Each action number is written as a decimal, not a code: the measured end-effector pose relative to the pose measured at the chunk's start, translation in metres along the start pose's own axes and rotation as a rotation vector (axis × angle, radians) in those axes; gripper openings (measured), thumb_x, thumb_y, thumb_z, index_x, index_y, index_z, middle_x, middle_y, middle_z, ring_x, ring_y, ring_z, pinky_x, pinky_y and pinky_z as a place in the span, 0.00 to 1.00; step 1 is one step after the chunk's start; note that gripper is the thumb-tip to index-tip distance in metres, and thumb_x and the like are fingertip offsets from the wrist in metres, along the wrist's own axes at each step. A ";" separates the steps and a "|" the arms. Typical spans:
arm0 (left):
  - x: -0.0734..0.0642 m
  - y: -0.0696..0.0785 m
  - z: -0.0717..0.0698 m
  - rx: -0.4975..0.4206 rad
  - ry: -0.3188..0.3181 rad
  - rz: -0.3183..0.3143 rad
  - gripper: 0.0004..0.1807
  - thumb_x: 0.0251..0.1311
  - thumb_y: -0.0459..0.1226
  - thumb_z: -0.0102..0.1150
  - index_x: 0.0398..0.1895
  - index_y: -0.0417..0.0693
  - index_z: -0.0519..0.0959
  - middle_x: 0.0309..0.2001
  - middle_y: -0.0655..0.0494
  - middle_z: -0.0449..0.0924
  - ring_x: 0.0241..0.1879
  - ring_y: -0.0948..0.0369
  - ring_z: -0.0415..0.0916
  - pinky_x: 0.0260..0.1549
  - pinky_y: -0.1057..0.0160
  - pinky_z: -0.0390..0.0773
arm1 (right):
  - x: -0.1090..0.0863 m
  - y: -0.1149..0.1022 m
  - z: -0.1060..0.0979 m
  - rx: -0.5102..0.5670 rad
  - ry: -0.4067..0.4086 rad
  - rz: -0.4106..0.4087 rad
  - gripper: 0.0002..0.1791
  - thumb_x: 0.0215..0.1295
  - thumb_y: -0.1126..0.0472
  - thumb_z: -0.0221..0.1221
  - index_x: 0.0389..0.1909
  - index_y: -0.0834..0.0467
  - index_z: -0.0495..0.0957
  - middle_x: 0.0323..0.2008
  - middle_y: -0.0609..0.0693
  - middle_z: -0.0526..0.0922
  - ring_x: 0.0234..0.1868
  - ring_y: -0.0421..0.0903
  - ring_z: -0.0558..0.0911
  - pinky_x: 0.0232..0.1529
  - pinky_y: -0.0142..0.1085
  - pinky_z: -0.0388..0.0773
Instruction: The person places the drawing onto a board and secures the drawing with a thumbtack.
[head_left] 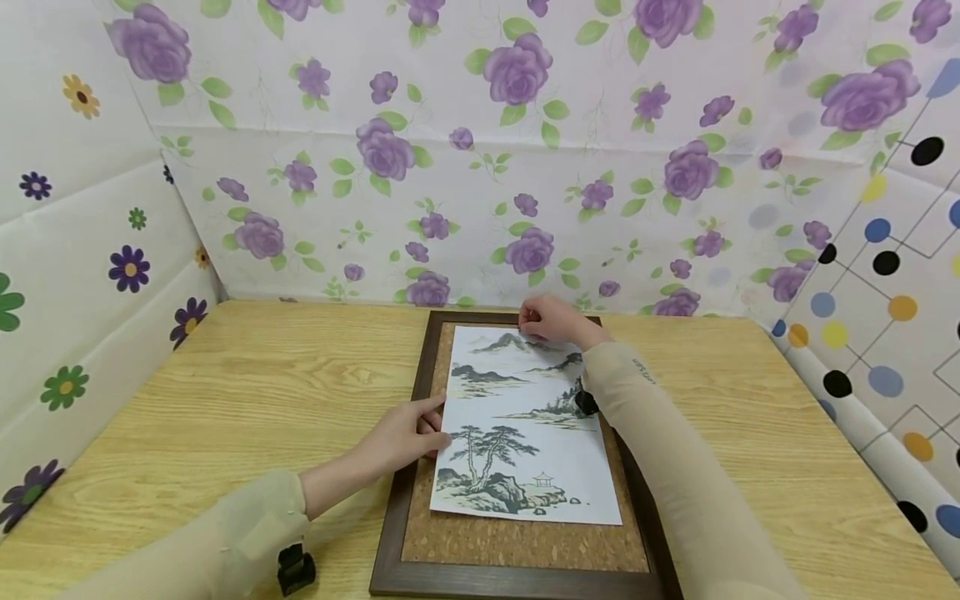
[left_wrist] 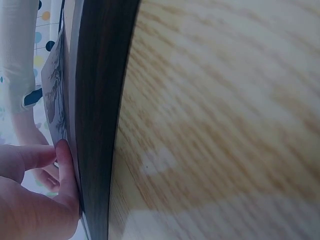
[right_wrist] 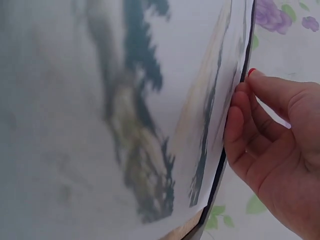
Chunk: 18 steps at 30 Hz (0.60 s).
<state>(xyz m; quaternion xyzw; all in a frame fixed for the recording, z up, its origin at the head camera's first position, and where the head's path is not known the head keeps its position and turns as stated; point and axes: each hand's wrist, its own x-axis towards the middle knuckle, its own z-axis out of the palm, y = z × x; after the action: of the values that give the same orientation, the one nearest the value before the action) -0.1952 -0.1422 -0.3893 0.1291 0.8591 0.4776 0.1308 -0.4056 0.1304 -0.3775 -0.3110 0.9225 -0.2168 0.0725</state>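
A sheet of paper with an ink landscape [head_left: 555, 450] lies on a cork board [head_left: 525, 546] with a dark wooden frame [head_left: 510, 579]. At the sheet's left edge, my left hand [head_left: 393, 442] touches the paper with its thumb and index finger apart. My right hand [head_left: 558, 321] is at the top edge of the sheet, fingertips bent together near the frame's upper side. In the right wrist view its thumb and fingers pinch a small red pushpin [right_wrist: 252, 72], mostly hidden by the fingertips. The left wrist view shows the paper [left_wrist: 54, 95] edge-on, slightly raised from the board.
The board rests on a light wood-grain table [head_left: 300, 358]. A purple-flowered backdrop [head_left: 465, 192] rises behind it, with a daisy-patterned sheet [head_left: 90, 242] on the left and a dotted one [head_left: 892, 333] on the right. Both sleeves carry dark wrist devices.
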 end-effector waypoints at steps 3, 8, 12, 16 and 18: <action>0.000 -0.001 0.000 -0.002 0.003 -0.007 0.38 0.61 0.32 0.62 0.74 0.32 0.59 0.35 0.49 0.77 0.28 0.63 0.76 0.29 0.66 0.79 | 0.001 -0.004 0.003 -0.042 -0.009 0.011 0.06 0.72 0.63 0.55 0.36 0.60 0.78 0.30 0.53 0.80 0.27 0.43 0.73 0.35 0.36 0.71; 0.001 -0.003 0.000 0.002 0.004 -0.011 0.38 0.61 0.33 0.61 0.74 0.33 0.59 0.35 0.49 0.78 0.28 0.63 0.76 0.28 0.67 0.78 | 0.003 -0.009 0.005 -0.097 -0.044 0.049 0.07 0.74 0.62 0.52 0.37 0.59 0.76 0.32 0.52 0.79 0.30 0.44 0.72 0.38 0.37 0.69; 0.002 -0.004 0.000 0.013 0.005 -0.008 0.39 0.61 0.32 0.62 0.74 0.33 0.59 0.35 0.50 0.78 0.28 0.63 0.76 0.28 0.67 0.77 | 0.005 -0.013 0.004 -0.139 -0.077 0.058 0.07 0.75 0.63 0.50 0.37 0.59 0.75 0.32 0.51 0.77 0.31 0.45 0.71 0.39 0.38 0.68; 0.003 -0.003 0.001 0.015 0.005 -0.015 0.39 0.60 0.31 0.62 0.74 0.33 0.59 0.35 0.50 0.77 0.29 0.63 0.75 0.27 0.67 0.75 | 0.006 -0.015 0.001 -0.168 -0.112 0.061 0.07 0.76 0.63 0.48 0.37 0.59 0.73 0.33 0.52 0.77 0.33 0.46 0.72 0.41 0.40 0.67; 0.003 -0.002 0.001 0.015 0.005 -0.022 0.39 0.60 0.30 0.62 0.74 0.34 0.58 0.35 0.50 0.77 0.29 0.63 0.74 0.27 0.68 0.74 | 0.007 -0.016 0.000 -0.174 -0.122 0.064 0.07 0.76 0.63 0.48 0.38 0.59 0.73 0.34 0.52 0.77 0.34 0.46 0.72 0.41 0.40 0.68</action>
<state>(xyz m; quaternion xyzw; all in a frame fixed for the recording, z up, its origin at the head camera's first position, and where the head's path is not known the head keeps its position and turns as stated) -0.1976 -0.1418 -0.3919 0.1192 0.8644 0.4701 0.1328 -0.4023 0.1154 -0.3701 -0.2993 0.9411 -0.1143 0.1079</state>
